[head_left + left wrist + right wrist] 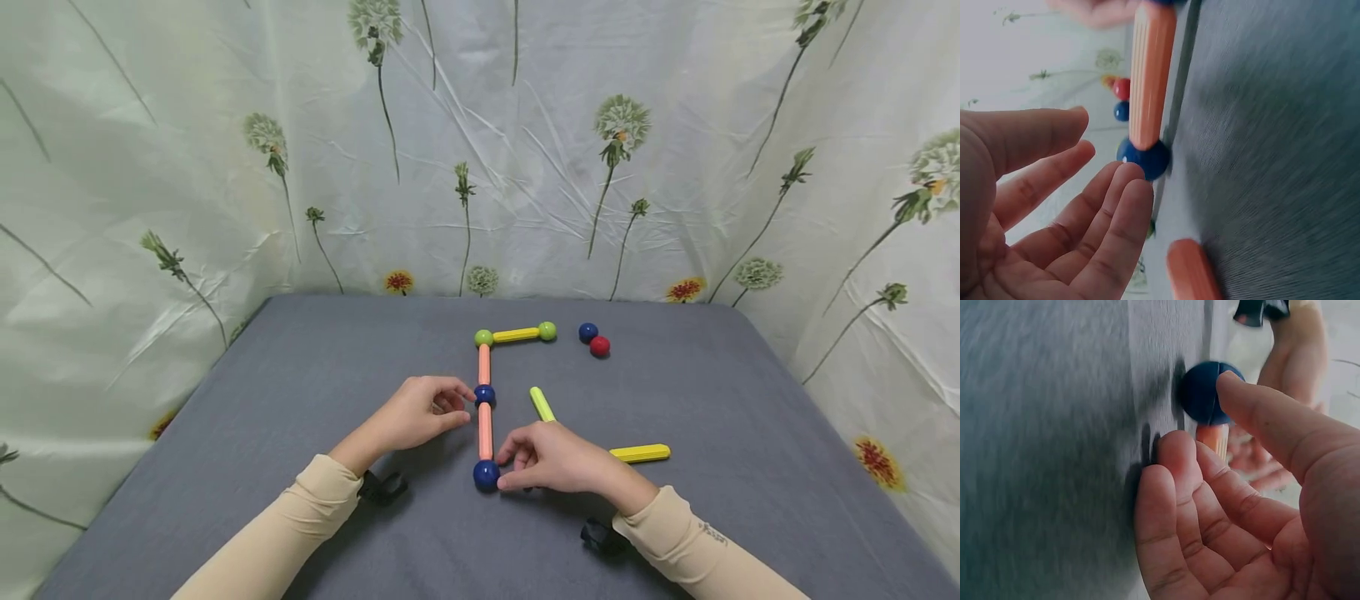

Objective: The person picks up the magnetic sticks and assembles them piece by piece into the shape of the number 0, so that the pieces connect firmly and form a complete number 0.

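Observation:
A chain of toy rods and balls lies on the table. Nearest me is a blue ball, joined by a salmon rod to a middle blue ball. Another salmon rod continues to a green ball. My left hand is beside the middle ball, fingertips at its left side, fingers loosely bent and apart. My right hand is right of the near ball; its thumb tip overlaps that ball in the right wrist view, the other fingers bent beside it.
A yellow rod links the far green ball to a second green ball. Loose blue and red balls sit at the back right. Lime and yellow rods lie by the right hand. Another salmon rod shows low in the left wrist view.

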A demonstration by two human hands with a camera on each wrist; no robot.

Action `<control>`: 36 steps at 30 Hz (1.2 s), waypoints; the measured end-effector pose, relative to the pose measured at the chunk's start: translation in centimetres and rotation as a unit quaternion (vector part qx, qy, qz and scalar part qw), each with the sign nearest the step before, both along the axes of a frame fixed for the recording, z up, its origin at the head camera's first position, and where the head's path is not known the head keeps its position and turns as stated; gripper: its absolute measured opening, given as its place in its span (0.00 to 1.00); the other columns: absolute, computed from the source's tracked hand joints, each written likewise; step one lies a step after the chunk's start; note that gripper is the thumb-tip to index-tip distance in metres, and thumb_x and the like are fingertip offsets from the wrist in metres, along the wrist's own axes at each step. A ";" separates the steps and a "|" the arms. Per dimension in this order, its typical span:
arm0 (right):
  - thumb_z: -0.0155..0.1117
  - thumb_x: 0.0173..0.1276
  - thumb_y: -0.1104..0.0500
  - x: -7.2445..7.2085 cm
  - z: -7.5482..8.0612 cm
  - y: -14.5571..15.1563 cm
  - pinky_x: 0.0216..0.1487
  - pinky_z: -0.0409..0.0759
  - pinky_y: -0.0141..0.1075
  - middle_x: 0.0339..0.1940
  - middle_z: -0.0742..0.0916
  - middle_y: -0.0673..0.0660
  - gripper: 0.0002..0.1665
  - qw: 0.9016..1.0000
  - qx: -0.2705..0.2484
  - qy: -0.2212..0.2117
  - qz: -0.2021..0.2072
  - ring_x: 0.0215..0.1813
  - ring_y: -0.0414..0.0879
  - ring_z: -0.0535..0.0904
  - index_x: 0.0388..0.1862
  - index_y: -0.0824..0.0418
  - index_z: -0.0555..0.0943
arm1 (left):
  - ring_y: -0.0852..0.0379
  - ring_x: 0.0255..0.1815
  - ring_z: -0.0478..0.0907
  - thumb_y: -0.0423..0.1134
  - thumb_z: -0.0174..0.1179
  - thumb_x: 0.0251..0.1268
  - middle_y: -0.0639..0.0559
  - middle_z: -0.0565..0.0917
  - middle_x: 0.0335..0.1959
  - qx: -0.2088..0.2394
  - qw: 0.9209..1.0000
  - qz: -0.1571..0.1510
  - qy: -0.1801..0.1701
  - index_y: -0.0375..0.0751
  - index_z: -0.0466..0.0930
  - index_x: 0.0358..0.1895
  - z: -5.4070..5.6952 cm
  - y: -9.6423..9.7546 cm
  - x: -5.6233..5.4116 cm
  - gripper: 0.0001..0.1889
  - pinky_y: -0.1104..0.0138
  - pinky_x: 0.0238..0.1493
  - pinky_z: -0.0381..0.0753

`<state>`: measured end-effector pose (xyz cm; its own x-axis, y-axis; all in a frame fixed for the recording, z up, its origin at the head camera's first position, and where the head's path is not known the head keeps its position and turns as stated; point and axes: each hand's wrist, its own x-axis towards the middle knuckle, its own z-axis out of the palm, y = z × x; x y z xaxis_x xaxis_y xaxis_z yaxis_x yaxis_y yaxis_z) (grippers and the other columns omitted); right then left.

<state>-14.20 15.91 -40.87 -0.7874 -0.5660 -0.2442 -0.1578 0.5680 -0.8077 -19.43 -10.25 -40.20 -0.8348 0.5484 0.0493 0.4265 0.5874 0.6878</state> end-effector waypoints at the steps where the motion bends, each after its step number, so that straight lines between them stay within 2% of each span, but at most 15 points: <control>1: 0.79 0.69 0.53 -0.1 0.1 0.2 0.28 0.71 0.29 0.26 0.86 0.48 0.13 1.000 0.000 0.002 0.000 0.26 0.38 0.75 0.46 0.57 0.88 | 0.63 0.39 0.84 0.37 0.72 0.72 0.55 0.89 0.40 0.004 1.000 -0.004 0.003 0.44 0.89 0.54 0.0 -0.1 0.5 0.11 0.67 0.40 0.84; 8: 0.76 0.72 0.53 -0.7 0.6 1.6 0.28 0.73 0.30 0.27 0.87 0.50 0.14 1.000 0.003 0.029 -0.008 0.27 0.40 0.77 0.48 0.60 0.88 | 0.68 0.35 0.82 0.36 0.73 0.71 0.58 0.87 0.36 0.012 1.000 -0.025 0.013 0.43 0.88 0.53 -0.8 0.1 3.6 0.11 0.71 0.38 0.83; 13: 0.76 0.73 0.52 -1.3 1.2 2.4 0.29 0.74 0.31 0.28 0.87 0.50 0.14 0.998 0.017 0.048 -0.023 0.29 0.41 0.79 0.48 0.60 0.88 | 0.69 0.32 0.81 0.38 0.74 0.70 0.60 0.86 0.34 0.011 1.000 -0.029 0.003 0.46 0.88 0.53 -1.3 0.7 5.4 0.12 0.71 0.36 0.83; 19: 0.74 0.75 0.50 -2.6 2.5 3.3 0.31 0.76 0.33 0.27 0.85 0.49 0.16 0.995 0.042 0.080 -0.037 0.29 0.41 0.79 0.50 0.60 0.88 | 0.71 0.33 0.78 0.39 0.76 0.68 0.56 0.85 0.39 0.006 1.000 -0.027 0.009 0.45 0.85 0.59 -1.6 1.3 7.1 0.18 0.74 0.35 0.82; 27: 0.72 0.76 0.51 -5.3 4.1 3.1 0.33 0.76 0.35 0.30 0.86 0.51 0.16 0.993 0.054 0.097 -0.042 0.30 0.42 0.78 0.52 0.61 0.87 | 0.72 0.34 0.76 0.37 0.73 0.71 0.58 0.83 0.38 -0.003 0.999 -0.031 0.033 0.45 0.88 0.59 -2.0 1.8 7.9 0.15 0.74 0.36 0.79; 32: 0.73 0.76 0.50 -6.7 4.8 1.6 0.38 0.79 0.35 0.35 0.90 0.52 0.14 0.990 0.066 0.122 -0.030 0.33 0.41 0.80 0.50 0.58 0.88 | 0.72 0.35 0.76 0.36 0.72 0.72 0.59 0.83 0.37 -0.004 0.999 -0.024 0.034 0.47 0.89 0.57 -2.2 1.9 7.9 0.14 0.74 0.37 0.80; 36: 0.74 0.75 0.52 -7.6 5.4 0.0 0.41 0.82 0.35 0.36 0.90 0.52 0.12 0.988 0.060 0.142 -0.006 0.35 0.40 0.83 0.49 0.58 0.88 | 0.72 0.34 0.76 0.36 0.72 0.71 0.59 0.84 0.37 0.007 0.999 -0.024 0.041 0.46 0.89 0.57 -2.3 2.0 8.1 0.13 0.74 0.36 0.80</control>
